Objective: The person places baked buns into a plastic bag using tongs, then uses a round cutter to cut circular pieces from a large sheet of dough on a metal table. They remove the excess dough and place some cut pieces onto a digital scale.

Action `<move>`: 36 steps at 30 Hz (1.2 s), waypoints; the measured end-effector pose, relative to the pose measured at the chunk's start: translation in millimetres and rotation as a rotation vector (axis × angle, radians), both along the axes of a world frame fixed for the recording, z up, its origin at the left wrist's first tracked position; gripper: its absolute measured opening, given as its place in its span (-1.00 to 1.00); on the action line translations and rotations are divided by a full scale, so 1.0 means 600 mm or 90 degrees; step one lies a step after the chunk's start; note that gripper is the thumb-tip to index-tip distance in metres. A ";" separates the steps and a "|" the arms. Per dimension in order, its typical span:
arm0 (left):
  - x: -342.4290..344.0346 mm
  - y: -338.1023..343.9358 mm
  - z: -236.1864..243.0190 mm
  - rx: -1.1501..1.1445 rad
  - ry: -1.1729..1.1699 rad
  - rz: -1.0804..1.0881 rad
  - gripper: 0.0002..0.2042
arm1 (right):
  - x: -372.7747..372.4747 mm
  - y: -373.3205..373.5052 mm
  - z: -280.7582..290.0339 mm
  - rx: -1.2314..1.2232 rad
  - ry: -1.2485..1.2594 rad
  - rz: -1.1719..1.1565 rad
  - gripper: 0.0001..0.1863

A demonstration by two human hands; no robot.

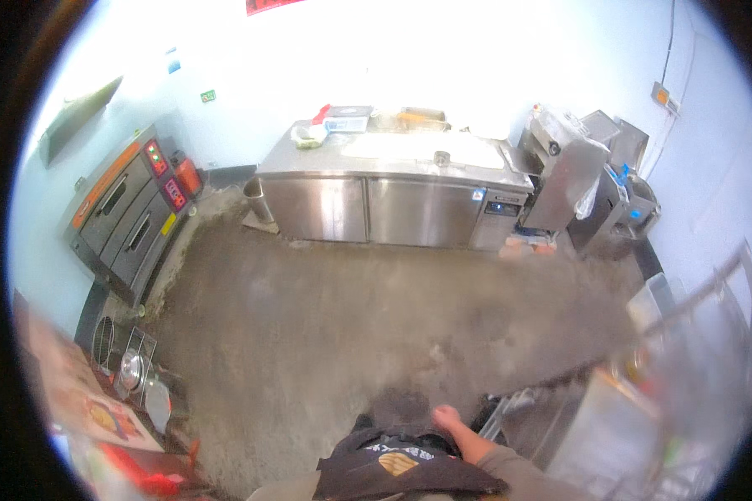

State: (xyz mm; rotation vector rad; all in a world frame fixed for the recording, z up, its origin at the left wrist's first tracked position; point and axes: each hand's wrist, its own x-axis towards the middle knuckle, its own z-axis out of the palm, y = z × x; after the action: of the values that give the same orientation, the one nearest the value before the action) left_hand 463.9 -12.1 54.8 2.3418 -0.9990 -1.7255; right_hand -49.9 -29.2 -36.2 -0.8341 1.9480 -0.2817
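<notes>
Floor (334,326) — right hand (447,417) near apron (405,479)

The right forearm (473,443) slants inward, the right hand (446,417) blurred in grip.

An oven (129,219) stands left of the counter (422,213), machines (566,179) right.

Head-worn fisheye looks down and forward over the floor (351,309) toward a distant steel counter (319,209)
</notes>
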 end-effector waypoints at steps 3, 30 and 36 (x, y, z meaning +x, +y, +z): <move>0.013 -0.277 0.015 -0.069 0.089 0.167 -0.83 | -0.099 0.016 -0.043 0.171 0.268 0.267 -0.67; -1.210 -1.791 0.276 -0.713 0.124 -0.648 -0.63 | -0.826 -1.204 0.131 -0.249 -0.124 -0.473 -0.79; -1.410 -1.998 0.184 -0.696 -0.017 -0.867 -0.66 | -0.848 -1.275 0.122 -0.125 -0.143 -0.611 -0.82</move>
State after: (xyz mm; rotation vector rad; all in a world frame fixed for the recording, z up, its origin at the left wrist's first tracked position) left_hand -381.9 -1211.0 165.1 0.8703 -2.8454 -0.6576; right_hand -558.8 -794.2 37.0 0.0875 1.9906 -1.0875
